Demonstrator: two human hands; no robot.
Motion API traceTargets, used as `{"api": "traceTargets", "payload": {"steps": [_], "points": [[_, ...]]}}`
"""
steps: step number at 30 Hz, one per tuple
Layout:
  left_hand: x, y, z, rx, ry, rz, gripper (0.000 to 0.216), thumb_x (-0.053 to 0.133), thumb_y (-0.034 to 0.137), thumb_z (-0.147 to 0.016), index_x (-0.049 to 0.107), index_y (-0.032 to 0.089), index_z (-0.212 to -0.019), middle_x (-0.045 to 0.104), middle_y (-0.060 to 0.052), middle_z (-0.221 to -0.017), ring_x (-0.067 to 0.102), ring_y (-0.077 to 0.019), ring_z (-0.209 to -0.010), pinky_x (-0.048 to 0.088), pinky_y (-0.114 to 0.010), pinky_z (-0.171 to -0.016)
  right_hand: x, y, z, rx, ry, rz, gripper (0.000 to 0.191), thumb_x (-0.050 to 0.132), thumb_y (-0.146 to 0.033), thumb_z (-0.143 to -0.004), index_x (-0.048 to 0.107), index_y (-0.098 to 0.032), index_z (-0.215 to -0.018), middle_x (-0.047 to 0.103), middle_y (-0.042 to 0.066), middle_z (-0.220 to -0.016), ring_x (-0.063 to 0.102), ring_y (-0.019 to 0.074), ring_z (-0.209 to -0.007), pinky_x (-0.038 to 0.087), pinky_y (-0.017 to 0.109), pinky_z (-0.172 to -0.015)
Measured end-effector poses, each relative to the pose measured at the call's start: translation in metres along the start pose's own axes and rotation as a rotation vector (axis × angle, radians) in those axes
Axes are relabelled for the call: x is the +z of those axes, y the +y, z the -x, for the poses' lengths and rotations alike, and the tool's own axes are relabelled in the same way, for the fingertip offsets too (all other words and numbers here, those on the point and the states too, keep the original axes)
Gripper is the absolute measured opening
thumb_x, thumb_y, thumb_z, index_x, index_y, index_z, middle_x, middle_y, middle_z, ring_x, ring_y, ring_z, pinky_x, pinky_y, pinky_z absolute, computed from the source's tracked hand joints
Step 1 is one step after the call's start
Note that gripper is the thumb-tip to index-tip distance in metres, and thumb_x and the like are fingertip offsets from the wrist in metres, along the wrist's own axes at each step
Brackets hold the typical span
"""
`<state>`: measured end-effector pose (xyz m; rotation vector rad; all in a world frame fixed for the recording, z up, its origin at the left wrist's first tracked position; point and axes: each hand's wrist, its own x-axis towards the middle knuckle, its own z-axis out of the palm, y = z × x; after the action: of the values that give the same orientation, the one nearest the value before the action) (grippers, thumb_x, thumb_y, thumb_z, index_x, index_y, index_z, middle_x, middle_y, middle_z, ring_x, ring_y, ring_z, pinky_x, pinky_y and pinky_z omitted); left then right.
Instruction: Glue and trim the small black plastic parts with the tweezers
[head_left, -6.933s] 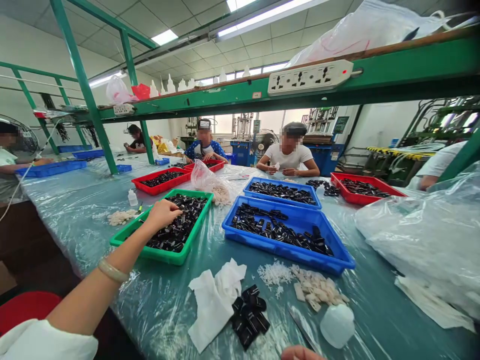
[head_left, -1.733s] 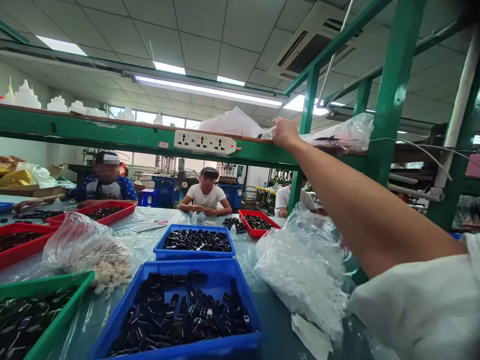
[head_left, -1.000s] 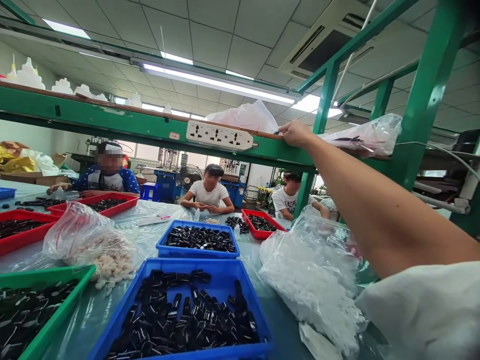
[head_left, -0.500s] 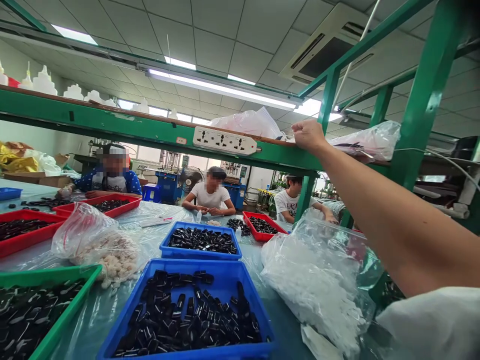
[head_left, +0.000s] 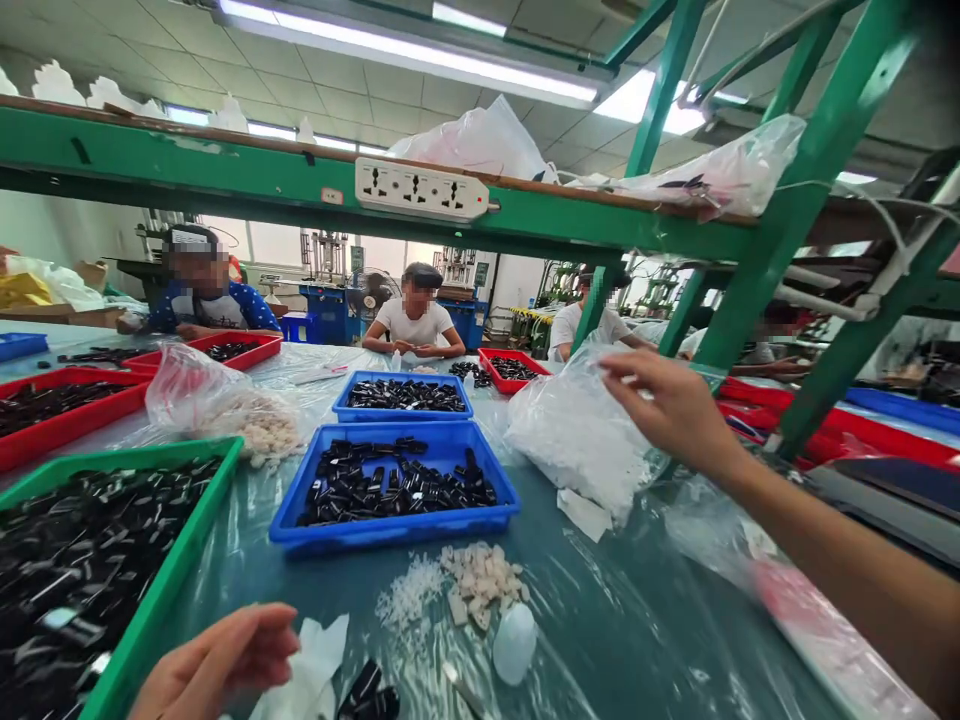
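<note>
My right hand hovers over the table with its fingers apart, at the top edge of a clear plastic bag full of small white pieces. Whether the fingers touch the bag is unclear. At the bottom edge my left hand is loosely open and holds nothing. It lies next to a white cloth and some black parts. A blue tray of black parts stands in front of me, with a green tray of black parts to its left.
Loose whitish bits and a small white bottle lie near the front. Behind are a second blue tray, red trays, and another bag. A green shelf with a power strip runs overhead. Other people sit across the table.
My right hand has come down from the shelf edge to the bag of white pieces. The view has tipped down and my left hand now shows at the bottom.
</note>
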<state>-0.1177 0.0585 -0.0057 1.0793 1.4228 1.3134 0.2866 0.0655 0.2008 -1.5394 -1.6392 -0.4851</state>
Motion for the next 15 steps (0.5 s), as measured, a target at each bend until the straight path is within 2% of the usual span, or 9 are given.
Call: {"api": "traceTargets", "payload": {"steps": [2,5,7,10,15], "points": [[-0.005,0.010,0.004,-0.027,-0.234,0.003,0.048,0.061,0.058,-0.066,0.068,0.014,-0.084,0.068,-0.006,-0.080,0.063,-0.0246,-0.078,0.053,-0.030,-0.069,0.009,0.004,0.064,0.064,-0.150,-0.131,0.021,0.055,-0.035,-0.079,0.066,-0.022,-0.090,0.067,0.008,-0.094,0.063,0.0209,-0.075,0.052,0.033,-0.064],[-0.005,0.029,0.014,0.090,-0.220,-0.058,0.041,0.061,0.053,-0.068,0.067,0.015,-0.082,0.068,-0.006,-0.077,0.062,-0.0200,-0.072,0.051,-0.027,-0.067,0.025,0.009,0.140,0.207,-0.327,-0.294,0.028,0.054,-0.040,-0.075,0.067,-0.018,-0.087,0.070,0.009,-0.086,0.065,0.0221,-0.072,0.053,0.032,-0.062],[-0.002,0.038,0.024,0.146,-0.240,-0.147,0.036,0.059,0.049,-0.073,0.066,0.014,-0.079,0.067,-0.006,-0.075,0.061,-0.0181,-0.071,0.050,-0.026,-0.068,0.036,0.010,0.175,0.302,-0.434,-0.382,0.031,0.055,-0.040,-0.073,0.067,-0.016,-0.088,0.071,0.010,-0.080,0.066,0.0229,-0.067,0.054,0.032,-0.058],[0.000,0.046,0.043,0.175,-0.307,-0.278,0.032,0.054,0.043,-0.077,0.066,0.014,-0.083,0.067,-0.006,-0.078,0.061,-0.0174,-0.072,0.048,-0.026,-0.068,0.050,0.005,0.203,0.386,-0.575,-0.500,0.035,0.057,-0.038,-0.069,0.067,-0.014,-0.093,0.072,0.011,-0.084,0.067,0.0233,-0.068,0.056,0.033,-0.059],[0.002,0.048,0.074,0.332,-0.529,-0.668,0.023,0.047,0.027,-0.081,0.066,0.016,-0.089,0.064,-0.006,-0.085,0.058,-0.0155,-0.073,0.043,-0.023,-0.061,0.062,-0.010,0.210,0.439,-0.714,-0.644,0.046,0.055,-0.030,-0.066,0.060,-0.014,-0.109,0.066,0.014,-0.105,0.065,0.0250,-0.088,0.055,0.034,-0.070]]}}
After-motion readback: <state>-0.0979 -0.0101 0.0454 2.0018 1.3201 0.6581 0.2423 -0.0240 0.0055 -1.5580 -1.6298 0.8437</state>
